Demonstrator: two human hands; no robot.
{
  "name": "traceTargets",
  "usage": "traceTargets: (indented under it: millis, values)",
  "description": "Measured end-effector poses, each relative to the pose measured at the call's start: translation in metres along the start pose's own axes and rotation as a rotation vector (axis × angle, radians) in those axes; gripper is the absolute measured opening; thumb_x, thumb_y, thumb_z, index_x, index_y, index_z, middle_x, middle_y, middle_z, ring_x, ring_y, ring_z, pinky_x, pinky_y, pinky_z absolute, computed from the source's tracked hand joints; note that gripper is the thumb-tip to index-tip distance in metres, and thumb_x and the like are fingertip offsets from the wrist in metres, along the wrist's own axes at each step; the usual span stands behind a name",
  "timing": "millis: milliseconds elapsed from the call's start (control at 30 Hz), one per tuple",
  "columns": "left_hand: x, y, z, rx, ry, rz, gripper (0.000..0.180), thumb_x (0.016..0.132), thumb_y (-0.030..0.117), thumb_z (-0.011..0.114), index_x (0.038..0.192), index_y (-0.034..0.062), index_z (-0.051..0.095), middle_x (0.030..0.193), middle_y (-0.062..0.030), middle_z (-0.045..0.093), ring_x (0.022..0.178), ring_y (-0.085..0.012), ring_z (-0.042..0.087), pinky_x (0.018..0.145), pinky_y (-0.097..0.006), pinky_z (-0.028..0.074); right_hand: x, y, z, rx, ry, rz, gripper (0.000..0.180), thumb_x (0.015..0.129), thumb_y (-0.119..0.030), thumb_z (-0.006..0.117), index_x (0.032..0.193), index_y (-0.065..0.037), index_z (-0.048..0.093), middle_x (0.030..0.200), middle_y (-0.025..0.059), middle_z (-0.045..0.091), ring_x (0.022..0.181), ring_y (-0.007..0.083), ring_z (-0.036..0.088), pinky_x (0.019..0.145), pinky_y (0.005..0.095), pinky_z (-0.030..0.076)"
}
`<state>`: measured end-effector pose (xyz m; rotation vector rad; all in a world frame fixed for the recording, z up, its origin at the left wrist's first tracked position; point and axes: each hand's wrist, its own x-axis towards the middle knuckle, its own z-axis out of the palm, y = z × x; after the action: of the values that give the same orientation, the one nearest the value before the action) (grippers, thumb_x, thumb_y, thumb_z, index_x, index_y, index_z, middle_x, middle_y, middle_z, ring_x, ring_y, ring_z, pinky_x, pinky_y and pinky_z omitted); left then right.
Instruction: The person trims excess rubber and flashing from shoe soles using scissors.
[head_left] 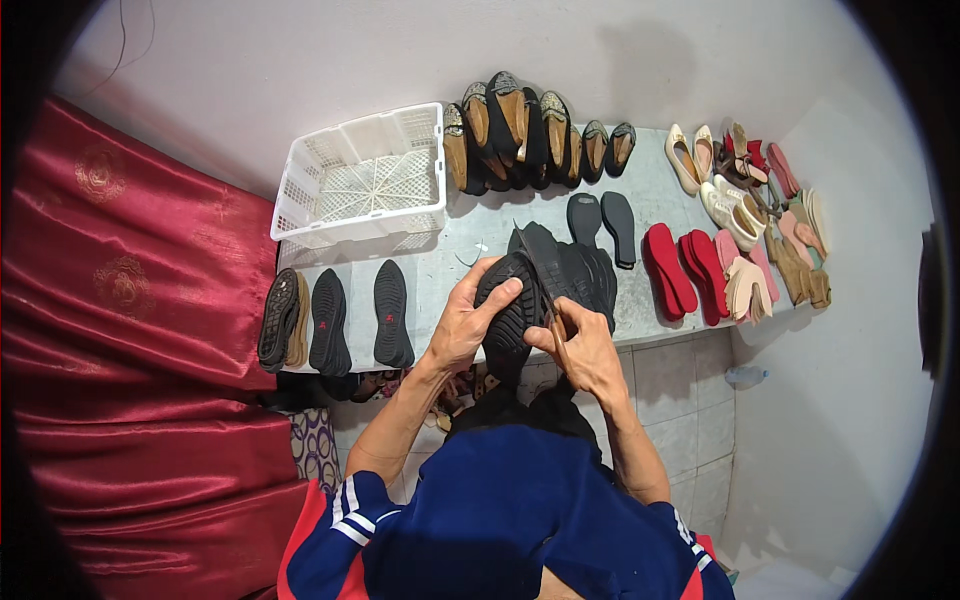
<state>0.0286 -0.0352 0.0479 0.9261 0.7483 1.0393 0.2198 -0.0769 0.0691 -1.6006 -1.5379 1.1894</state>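
your left hand (468, 325) wraps its fingers round a black rubber shoe sole (507, 318), held tread up over the near edge of the grey table (450, 262). your right hand (585, 350) pinches a thin blade-like tool (545, 285) against the sole's edge. a stack of black soles (580, 270) lies just behind, a white plastic basket (362, 175) further left.

One head-worn fisheye view looks steeply down from close above onto the worktop (450, 262), facing the wall at twelve o'clock.
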Motion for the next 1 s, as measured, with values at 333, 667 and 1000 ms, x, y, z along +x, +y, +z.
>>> traceTargets:
  millis: [333, 667, 1000]
  values:
    - [-0.002, -0.002, -0.001, 0.049, -0.021, -0.019, 0.030, 0.102, 0.020, 0.066, 0.125, 0.0017, 0.059, 0.101, -0.0036, 0.068, 0.087, -0.0090, 0.067, 0.076, -0.024, 0.058, 0.001, -0.003, -0.010, -0.060, -0.065, 0.025, 0.073, 0.078, -0.070, 0.077, 0.085, 0.001, 0.057, 0.063, 0.0057, 0.051, 0.058, 0.0160, 0.050, 0.056, 0.0366, 0.042]
    - [0.000, 0.005, -0.008, 0.113, -0.081, -0.084, 0.028, 0.101, 0.018, 0.068, 0.123, 0.0022, 0.060, 0.100, -0.0034, 0.068, 0.087, -0.0088, 0.066, 0.075, -0.024, 0.057, 0.005, -0.007, -0.021, -0.081, -0.126, 0.079, 0.072, 0.079, -0.072, 0.075, 0.080, -0.002, 0.056, 0.059, 0.0032, 0.048, 0.057, 0.0143, 0.049, 0.054, 0.0350, 0.040]
    - [0.011, 0.015, -0.032, 0.246, -0.160, -0.098, 0.029, 0.099, 0.018, 0.071, 0.121, -0.0003, 0.065, 0.100, -0.0022, 0.069, 0.087, -0.0072, 0.064, 0.079, -0.023, 0.055, 0.012, -0.011, -0.034, -0.256, -0.175, 0.116, 0.080, 0.070, -0.079, 0.077, 0.065, -0.002, 0.055, 0.053, 0.0045, 0.047, 0.054, 0.0198, 0.053, 0.057, 0.0384, 0.044]
